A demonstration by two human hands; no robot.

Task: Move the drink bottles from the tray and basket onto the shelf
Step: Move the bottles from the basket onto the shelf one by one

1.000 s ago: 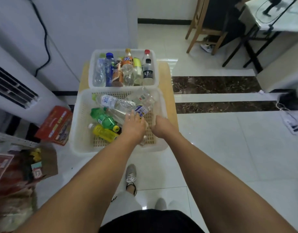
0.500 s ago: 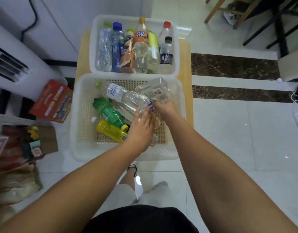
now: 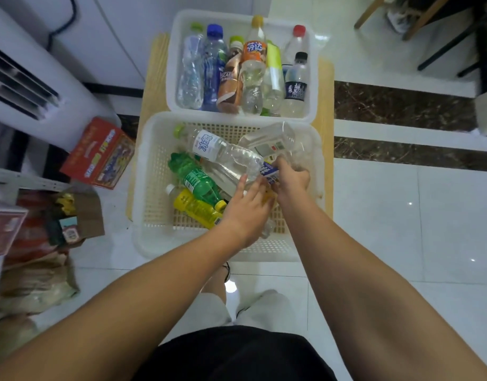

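Bottles (image 3: 252, 78): tray (image 3: 315, 78) seven, basket (image 3: 146, 188) roughly six; left hand (image 3: 245, 213) loose, right hand (image 3: 292, 184) round blue-labelled bottle (image 3: 268, 171).

Both your bare forearms are extending forward and down, converging toward middle of view. Your left hand (image 3: 243, 214) is hovering palm-down, wrist in line with forearm, fingers (image 3: 239, 190) stretching out straight and slightly spread, gripping nothing. Your right hand (image 3: 292, 182) is sitting just ahead and to right of left one, knuckles up, wrist bending slightly inward. Its fingers are curling downward, thumb pressing on blue-labelled bottle (image 3: 269, 171). Your left fingertips are almost meeting right thumb. Your legs are showing below, between arms.
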